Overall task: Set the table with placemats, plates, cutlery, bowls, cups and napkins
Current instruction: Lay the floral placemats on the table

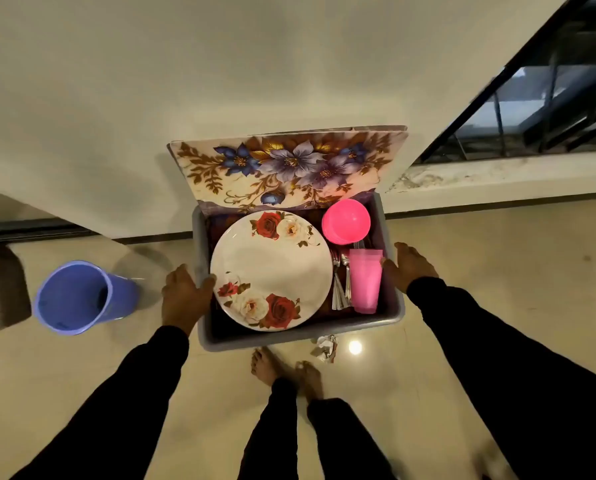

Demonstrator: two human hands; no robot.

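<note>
Blue plastic bucket (78, 297) stands upright on glossy beige tiled floor (497, 244), left side. Crumpled paper scrap (325, 347) lies on floor beside a bright light reflection (355, 347). Cream wall (220, 64) behind; black stair railing (531, 84) at upper right.

Plate (272, 268) lies in tub (300, 336), cups (365, 280) right.
</note>
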